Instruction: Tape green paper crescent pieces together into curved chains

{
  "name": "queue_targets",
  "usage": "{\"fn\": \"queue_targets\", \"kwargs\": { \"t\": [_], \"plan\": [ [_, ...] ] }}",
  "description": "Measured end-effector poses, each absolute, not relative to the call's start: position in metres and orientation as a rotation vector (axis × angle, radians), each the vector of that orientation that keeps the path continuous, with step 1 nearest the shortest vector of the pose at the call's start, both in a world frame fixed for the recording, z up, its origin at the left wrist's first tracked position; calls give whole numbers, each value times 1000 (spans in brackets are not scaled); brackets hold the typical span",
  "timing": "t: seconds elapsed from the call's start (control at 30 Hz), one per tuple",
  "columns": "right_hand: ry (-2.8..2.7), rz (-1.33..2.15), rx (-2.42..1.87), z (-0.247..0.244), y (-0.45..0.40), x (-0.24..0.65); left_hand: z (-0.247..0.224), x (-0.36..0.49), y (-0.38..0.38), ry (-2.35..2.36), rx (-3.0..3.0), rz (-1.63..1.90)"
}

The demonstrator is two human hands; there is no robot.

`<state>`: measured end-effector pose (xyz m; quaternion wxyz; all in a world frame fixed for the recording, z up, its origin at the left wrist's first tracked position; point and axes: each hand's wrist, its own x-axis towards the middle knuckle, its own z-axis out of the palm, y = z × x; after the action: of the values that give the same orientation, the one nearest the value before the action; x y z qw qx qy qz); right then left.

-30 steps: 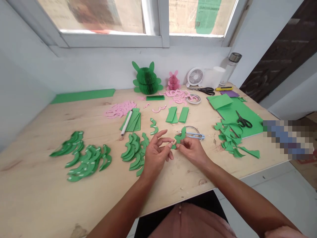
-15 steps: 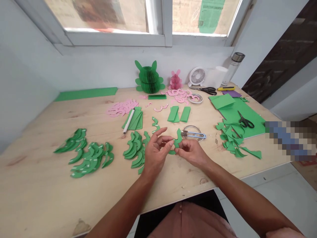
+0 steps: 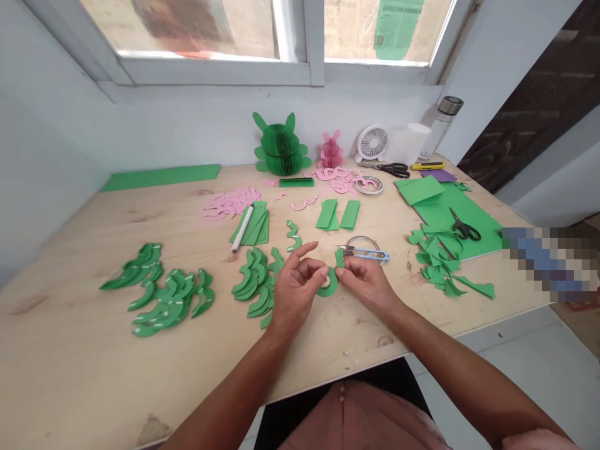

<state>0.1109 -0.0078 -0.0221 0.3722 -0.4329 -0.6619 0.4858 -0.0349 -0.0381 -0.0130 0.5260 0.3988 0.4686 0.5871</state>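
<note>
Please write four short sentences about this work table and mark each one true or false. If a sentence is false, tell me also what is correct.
1. The right hand pinches a curved green paper piece, and the left hand is right beside it. True.
2. The black scissors lie on the green sheet. True.
3. The pink paper figure is bigger than the green paper figure. False: the green paper figure is clearly bigger.
4. The yellow cutter lies beside the left hand. False: it lies at the far side of the table, near another pair of black scissors.
</note>
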Motion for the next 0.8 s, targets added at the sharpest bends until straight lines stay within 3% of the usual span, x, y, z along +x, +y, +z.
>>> {"fn": "queue_targets", "kwargs": {
  "t": [0.4, 0.8],
  "plan": [
    [-1742, 1324, -1075, -30, -7, 112, -14, -43, -39, 1085, 1260, 1385],
    [-1757, 1349, -1057, -27, -9, 112, -21, -44, -40, 1048, 979, 1300]
  ]
}}
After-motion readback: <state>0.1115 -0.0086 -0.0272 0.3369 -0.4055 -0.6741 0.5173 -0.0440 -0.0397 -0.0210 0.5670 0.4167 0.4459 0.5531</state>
